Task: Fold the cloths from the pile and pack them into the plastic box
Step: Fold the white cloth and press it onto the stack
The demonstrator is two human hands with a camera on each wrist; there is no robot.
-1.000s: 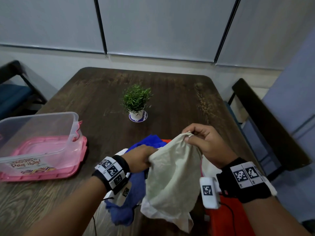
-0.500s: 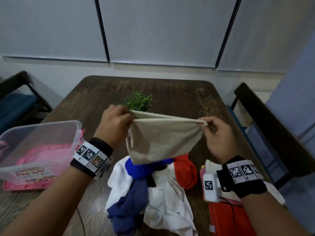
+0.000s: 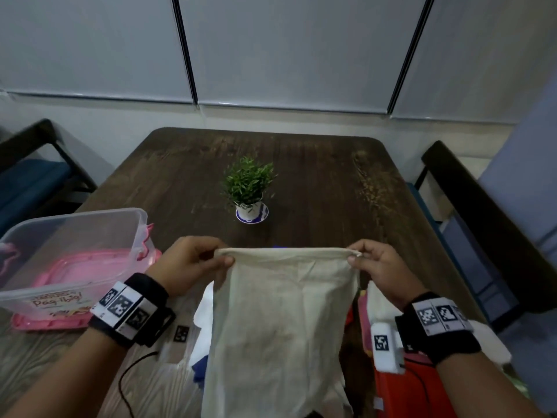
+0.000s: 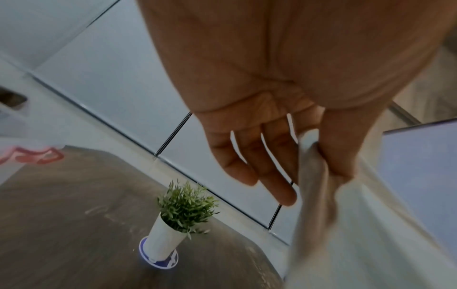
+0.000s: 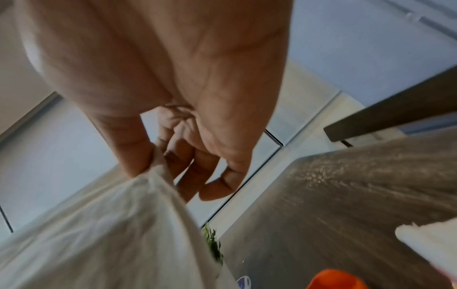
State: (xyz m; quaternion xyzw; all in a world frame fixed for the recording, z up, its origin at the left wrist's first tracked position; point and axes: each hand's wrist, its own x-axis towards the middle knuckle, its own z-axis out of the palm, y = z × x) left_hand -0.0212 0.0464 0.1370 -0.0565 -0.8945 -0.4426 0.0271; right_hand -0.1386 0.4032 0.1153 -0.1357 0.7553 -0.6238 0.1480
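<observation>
A beige cloth (image 3: 280,321) hangs spread out in front of me, held by its two top corners. My left hand (image 3: 193,260) pinches the left corner between thumb and forefinger (image 4: 338,156), and the cloth (image 4: 333,224) drops away below it. My right hand (image 3: 373,263) pinches the right corner, with the cloth (image 5: 111,234) hanging under the thumb (image 5: 133,156). Behind the cloth lies the pile (image 3: 202,333) of white and blue cloths, mostly hidden. The clear plastic box (image 3: 60,254) stands at the left on a pink lid.
A small potted plant (image 3: 248,188) stands mid-table beyond my hands. Red and white cloth (image 3: 407,384) lies at the near right. Dark chairs (image 3: 488,224) flank the wooden table (image 3: 316,182). A black cable (image 3: 132,375) trails near my left wrist.
Both hands lowered and moved apart, pulling the beige cloth's top edge straight. The cloth now hangs full length over the pile, and the plant shows again beyond it.
</observation>
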